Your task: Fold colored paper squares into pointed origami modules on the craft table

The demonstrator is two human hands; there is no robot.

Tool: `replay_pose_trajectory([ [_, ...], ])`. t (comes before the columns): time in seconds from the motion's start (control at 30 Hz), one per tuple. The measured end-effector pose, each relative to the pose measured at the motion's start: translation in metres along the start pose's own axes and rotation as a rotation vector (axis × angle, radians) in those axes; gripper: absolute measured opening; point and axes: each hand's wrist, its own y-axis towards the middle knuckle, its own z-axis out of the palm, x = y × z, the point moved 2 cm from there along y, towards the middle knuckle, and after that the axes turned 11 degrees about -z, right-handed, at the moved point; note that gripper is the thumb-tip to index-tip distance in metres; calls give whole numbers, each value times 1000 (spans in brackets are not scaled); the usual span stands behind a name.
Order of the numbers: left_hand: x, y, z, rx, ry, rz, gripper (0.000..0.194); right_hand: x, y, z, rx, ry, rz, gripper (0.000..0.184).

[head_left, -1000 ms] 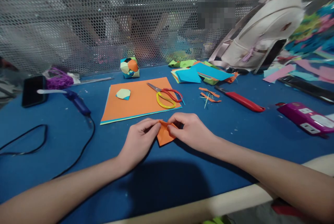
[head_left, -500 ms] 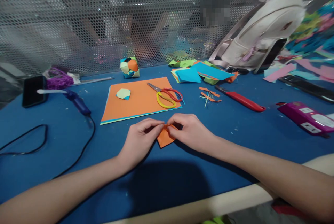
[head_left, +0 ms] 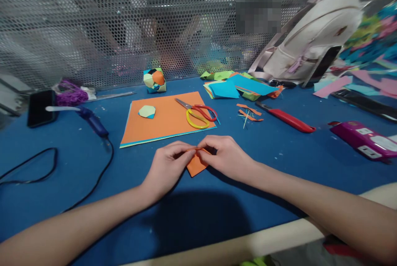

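A small piece of orange paper (head_left: 196, 166) is pinched along its far edge by both hands, its pointed lower corner towards me. My left hand (head_left: 169, 166) is closed on the left side, thumb against forefinger. On the other side my right hand (head_left: 225, 154) grips it the same way, so the upper part is mostly hidden by fingers. Just beyond lie orange sheets (head_left: 161, 129) stacked over blue and pale ones. Scissors (head_left: 198, 115) with one red and one yellow handle rest on the stack, as does a pale green cut paper piece (head_left: 147, 111).
A blue hot glue gun (head_left: 93, 121) with its cord, a phone (head_left: 41, 108) and purple yarn (head_left: 70, 92) are at left. A folded paper ball (head_left: 154, 80) stands by the mesh. Rightward are paper scraps (head_left: 223, 89), a red-handled cutter (head_left: 291, 120), a purple case (head_left: 362, 140) and a backpack (head_left: 313, 38).
Both hands stay almost in place on the orange paper. The fingers have shifted very slightly along its far edge. Other things on the table look the same.
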Motion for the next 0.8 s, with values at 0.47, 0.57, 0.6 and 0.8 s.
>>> replay_pose_trajectory([
  [0.47, 0, 0, 1, -34, -76, -85, 19, -4, 0, -1, -19, 32, 39, 14],
  [0.57, -1, 0, 0, -31, -71, -40, 15, -3, 0, -1, -10, 44, 48, 14],
  [0.6, -2, 0, 0, -32, -73, -28, 15, -3, 0, -1, -8, 49, 55, 13],
  [0.8, -3, -1, -1, -44, -82, -31, 16, -3, 1, -2, -4, 31, 90, 12],
])
